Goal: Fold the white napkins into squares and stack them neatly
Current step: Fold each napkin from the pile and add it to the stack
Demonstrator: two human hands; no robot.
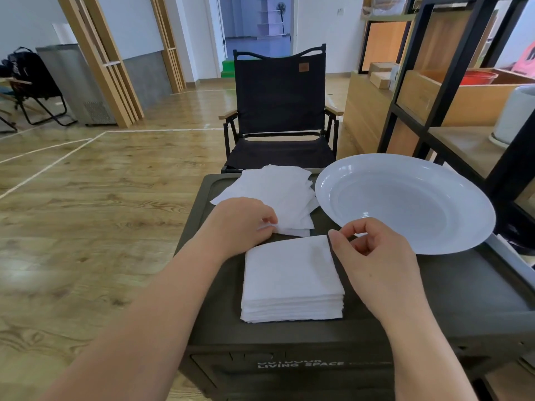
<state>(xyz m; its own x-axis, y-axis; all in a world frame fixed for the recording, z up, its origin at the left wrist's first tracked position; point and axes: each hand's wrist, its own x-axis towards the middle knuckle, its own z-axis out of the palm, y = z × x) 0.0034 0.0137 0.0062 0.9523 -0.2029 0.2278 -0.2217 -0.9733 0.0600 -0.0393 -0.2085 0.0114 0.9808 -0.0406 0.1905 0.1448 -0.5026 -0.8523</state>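
Observation:
A neat stack of folded white square napkins [292,282] lies on the dark box top [451,290], near its front edge. Behind it sits a loose pile of unfolded white napkins [278,192]. My left hand [240,224] pinches the near corner of a napkin from that pile. My right hand [373,253] hovers at the far right corner of the folded stack, thumb and forefinger curled close together; I cannot tell whether they pinch the top napkin's corner.
A large white plate [405,201] rests on the box top at the right. A black folding chair [279,111] stands just behind the box. Black-framed wooden shelving [451,82] rises at the right. Wood floor spreads to the left.

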